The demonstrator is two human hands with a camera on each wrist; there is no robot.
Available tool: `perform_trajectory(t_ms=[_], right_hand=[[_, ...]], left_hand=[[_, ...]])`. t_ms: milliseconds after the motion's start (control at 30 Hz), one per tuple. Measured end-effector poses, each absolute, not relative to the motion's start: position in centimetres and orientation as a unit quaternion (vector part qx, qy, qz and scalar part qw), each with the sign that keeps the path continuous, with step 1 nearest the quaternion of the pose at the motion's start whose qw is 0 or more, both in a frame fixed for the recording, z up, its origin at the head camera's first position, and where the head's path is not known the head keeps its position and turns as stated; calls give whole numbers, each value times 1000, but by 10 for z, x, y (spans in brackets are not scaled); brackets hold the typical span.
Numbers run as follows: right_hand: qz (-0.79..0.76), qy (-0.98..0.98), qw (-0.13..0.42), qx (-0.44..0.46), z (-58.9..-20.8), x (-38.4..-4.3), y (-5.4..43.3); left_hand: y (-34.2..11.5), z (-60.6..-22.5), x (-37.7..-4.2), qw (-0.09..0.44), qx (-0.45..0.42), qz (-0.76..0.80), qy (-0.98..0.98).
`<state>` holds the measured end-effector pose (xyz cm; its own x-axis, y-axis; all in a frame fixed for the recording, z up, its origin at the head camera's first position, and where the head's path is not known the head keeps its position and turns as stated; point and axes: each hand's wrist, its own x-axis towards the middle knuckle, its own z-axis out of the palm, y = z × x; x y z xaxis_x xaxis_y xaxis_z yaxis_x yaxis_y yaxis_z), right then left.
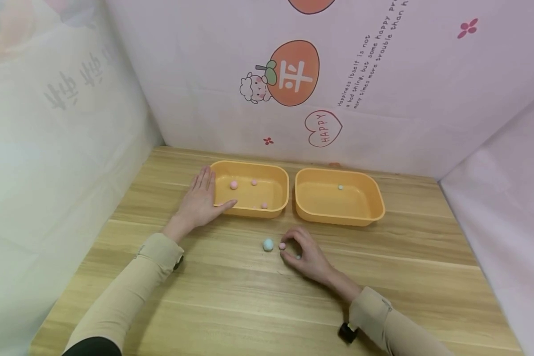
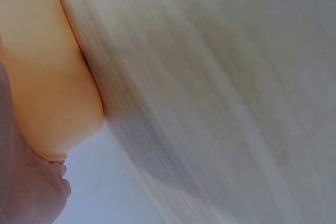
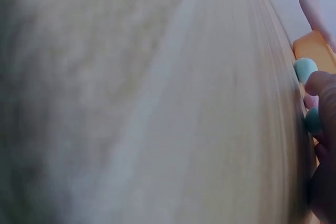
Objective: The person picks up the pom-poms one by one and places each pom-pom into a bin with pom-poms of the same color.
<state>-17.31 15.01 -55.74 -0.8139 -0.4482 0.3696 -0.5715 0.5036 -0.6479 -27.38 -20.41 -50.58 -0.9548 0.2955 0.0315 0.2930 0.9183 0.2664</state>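
Observation:
My left hand [image 1: 199,201] rests on the left rim of an orange-yellow plastic bin [image 1: 276,214], fingers straight and thumb along its front edge. Its wall [image 2: 58,87] fills the left of the left wrist view. Inside lie several pink balls [image 1: 234,185]. In front of the bins, thumb and forefinger of my right hand [image 1: 309,257] pinch a small pink ball [image 1: 282,245] at table level. Just left of it sits a larger light blue ball [image 1: 268,244]. A small blue ball [image 1: 298,257] lies beneath the curve of that hand, partly hidden.
A second orange-yellow bin [image 1: 338,217] stands to the right of the first, holding a small pale greenish ball [image 1: 340,187]. Both are near the back of the wooden table [image 1: 231,306]. Printed white cloth [image 1: 204,99] encloses the table at the back and sides.

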Motion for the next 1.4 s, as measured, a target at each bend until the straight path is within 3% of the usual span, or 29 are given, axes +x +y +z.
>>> perform_trajectory(t_ms=[333, 1133, 1400], right_hand=[[393, -860, 114, 305, -563, -176, 147], [379, -870, 127, 289, -561, -174, 142], [409, -841, 182, 304, -566, -180, 149]], left_hand=[[-205, -506, -275, -2, 147, 141, 979], [-207, -503, -275, 1, 147, 140, 979], [-205, -505, -275, 2, 151, 134, 979]])
